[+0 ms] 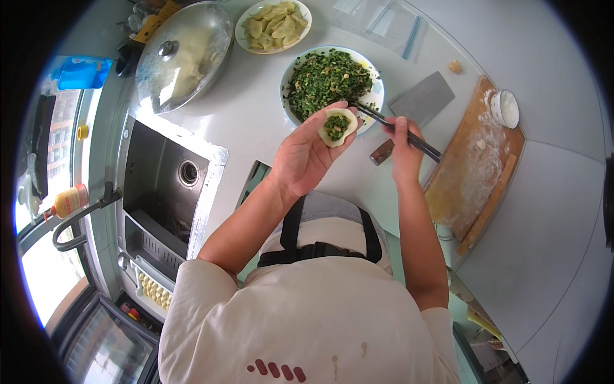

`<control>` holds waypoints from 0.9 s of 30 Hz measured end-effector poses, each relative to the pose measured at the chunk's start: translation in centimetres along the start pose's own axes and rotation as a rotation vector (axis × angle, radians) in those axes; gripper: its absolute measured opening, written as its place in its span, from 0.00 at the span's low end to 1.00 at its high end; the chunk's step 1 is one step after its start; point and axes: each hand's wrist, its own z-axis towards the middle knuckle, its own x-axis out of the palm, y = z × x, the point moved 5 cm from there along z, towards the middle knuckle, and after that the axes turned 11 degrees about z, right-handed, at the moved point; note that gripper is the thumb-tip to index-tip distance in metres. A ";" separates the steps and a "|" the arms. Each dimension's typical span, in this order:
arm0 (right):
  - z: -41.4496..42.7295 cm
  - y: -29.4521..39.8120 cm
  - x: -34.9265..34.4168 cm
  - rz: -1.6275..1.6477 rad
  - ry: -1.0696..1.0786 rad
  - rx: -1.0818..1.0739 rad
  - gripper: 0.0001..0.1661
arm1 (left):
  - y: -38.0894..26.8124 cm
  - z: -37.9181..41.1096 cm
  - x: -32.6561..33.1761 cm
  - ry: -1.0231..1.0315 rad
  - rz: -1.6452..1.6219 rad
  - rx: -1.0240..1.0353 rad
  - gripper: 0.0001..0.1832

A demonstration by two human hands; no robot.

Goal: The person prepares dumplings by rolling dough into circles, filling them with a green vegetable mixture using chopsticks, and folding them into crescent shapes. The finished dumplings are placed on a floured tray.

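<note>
A round dough wrapper [351, 126] lies across the fingers of my left hand [303, 156], palm up. Chopped green filling [336, 126] sits in the middle of the wrapper, which is unfolded. My right hand [405, 144] grips a pair of dark chopsticks [424, 146], their tips pointing left at the near edge of a large white bowl [285, 106]. Green filling with small brownish bits [331, 79] heaps most of that bowl, and bare white shows at its right side. Behind my right hand lies a cleaver [424, 98] with a wooden handle [382, 152].
A floured wooden board [455, 192] with a rolling pin [489, 204] and a small bowl of flour [507, 109] lies right. A plate of dumplings [273, 26] and a glass-lidded pan [184, 57] stand at the back. The sink [163, 163] is left, beside a tray of dumplings [153, 290].
</note>
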 end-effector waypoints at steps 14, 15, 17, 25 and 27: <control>-6.0 5.6 1.6 -0.144 0.286 -0.377 0.18 | 1.6 -0.7 1.9 0.083 -0.054 -0.081 0.22; -6.0 7.4 2.2 -0.227 0.317 -0.486 0.19 | 1.7 -0.8 2.1 0.092 -0.043 -0.092 0.22; -5.9 9.8 3.5 -0.398 0.377 -0.703 0.21 | 2.0 -0.8 2.5 0.123 -0.019 -0.113 0.22; -5.0 11.1 3.3 -0.419 0.486 -0.850 0.17 | 2.1 -1.2 3.1 0.183 0.121 -0.161 0.24; -5.4 11.4 3.0 -0.464 0.523 -0.868 0.16 | 1.7 -1.2 2.9 0.197 0.157 -0.149 0.25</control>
